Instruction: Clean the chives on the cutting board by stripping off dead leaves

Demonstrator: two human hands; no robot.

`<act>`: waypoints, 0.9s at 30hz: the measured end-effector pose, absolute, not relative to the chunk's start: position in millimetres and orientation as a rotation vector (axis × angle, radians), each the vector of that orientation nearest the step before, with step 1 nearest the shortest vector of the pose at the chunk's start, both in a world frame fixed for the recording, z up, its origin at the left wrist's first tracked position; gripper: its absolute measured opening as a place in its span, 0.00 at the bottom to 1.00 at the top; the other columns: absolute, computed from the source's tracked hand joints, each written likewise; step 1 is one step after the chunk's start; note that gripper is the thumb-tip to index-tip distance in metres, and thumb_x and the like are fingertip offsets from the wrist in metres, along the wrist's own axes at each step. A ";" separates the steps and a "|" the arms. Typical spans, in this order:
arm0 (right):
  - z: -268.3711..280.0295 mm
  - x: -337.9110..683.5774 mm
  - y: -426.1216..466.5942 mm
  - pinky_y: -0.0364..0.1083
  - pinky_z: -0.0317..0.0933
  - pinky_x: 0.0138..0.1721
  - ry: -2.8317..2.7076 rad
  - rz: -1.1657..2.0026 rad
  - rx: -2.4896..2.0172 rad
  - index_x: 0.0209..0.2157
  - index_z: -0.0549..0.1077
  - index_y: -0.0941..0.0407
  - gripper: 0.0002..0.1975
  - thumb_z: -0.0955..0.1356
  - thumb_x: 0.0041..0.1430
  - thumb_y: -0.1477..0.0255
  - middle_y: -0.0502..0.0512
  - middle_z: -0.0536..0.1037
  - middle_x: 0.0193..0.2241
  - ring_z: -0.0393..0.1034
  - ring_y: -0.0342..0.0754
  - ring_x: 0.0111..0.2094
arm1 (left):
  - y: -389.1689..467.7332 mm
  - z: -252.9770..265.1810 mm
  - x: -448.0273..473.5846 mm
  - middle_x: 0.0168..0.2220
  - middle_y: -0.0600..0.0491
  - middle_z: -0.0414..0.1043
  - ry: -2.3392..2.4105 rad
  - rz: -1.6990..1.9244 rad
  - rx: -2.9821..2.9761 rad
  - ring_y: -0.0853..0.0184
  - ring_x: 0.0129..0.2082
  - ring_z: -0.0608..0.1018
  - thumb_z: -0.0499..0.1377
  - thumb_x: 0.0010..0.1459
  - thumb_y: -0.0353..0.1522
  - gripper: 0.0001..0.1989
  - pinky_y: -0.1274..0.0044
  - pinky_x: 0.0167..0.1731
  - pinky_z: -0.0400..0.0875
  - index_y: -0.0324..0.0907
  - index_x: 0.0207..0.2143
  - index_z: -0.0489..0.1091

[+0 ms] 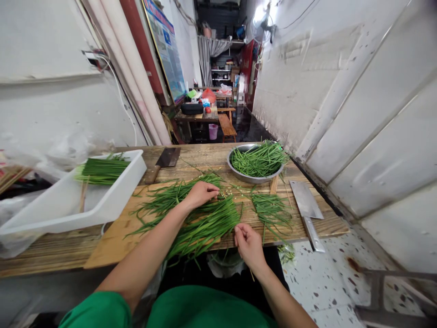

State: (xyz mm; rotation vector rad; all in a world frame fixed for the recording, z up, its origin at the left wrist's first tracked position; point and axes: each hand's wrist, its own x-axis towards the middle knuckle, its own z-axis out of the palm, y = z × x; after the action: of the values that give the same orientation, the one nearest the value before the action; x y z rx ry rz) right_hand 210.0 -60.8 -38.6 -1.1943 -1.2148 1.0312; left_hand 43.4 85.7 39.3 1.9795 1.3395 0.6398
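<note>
Long green garlic chives (211, 223) lie in a loose heap across a wooden cutting board (116, 228). Over the heap, my left hand (203, 193) has its fingers drawn together beside pale cut bits; what is between them is too small to make out. My right hand (249, 243) is closed at the board's near edge, close to the trimmed ends of the chives. A thin stick (251, 275) shows below that hand, but I cannot tell whether its fingers hold it. To the right lies a smaller bunch of chives (271, 209).
A steel bowl (242, 175) heaped with chives stands at the back right. A cleaver (307, 202) lies at the right, its handle past the table edge. A darker cleaver (168, 158) rests behind the board. A white tray (112, 200) holding more chives is at left.
</note>
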 end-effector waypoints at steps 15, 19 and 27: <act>-42.1 209.8 -60.1 0.38 0.47 0.14 -1.212 1.030 -1.191 0.26 0.65 0.57 0.14 0.60 0.58 0.62 0.43 0.60 0.13 0.53 0.38 0.13 | 83.7 37.4 43.2 0.24 0.53 0.76 1.257 0.644 1.922 0.69 0.23 0.75 0.58 0.45 0.34 0.11 0.80 0.27 0.67 0.39 0.31 0.76; -41.7 210.2 -61.0 0.38 0.45 0.12 -1.207 1.051 -1.201 0.26 0.64 0.56 0.14 0.60 0.58 0.61 0.43 0.60 0.13 0.51 0.37 0.11 | 82.0 40.8 43.4 0.26 0.52 0.77 1.245 0.652 1.798 0.69 0.24 0.75 0.59 0.45 0.33 0.11 0.79 0.30 0.68 0.37 0.32 0.75; -44.2 210.7 -60.9 0.38 0.46 0.12 -1.215 1.028 -1.200 0.27 0.66 0.57 0.14 0.60 0.58 0.61 0.43 0.61 0.12 0.52 0.38 0.12 | 90.8 45.9 33.1 0.35 0.46 0.76 1.043 0.488 1.523 0.69 0.29 0.76 0.61 0.45 0.33 0.19 0.75 0.36 0.68 0.34 0.41 0.70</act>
State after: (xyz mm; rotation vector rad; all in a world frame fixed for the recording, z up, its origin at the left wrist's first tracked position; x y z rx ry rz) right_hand 210.7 -60.9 -44.2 -1.1995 -1.2146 1.0284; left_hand 33.1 90.8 45.9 1.5233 1.0425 0.4876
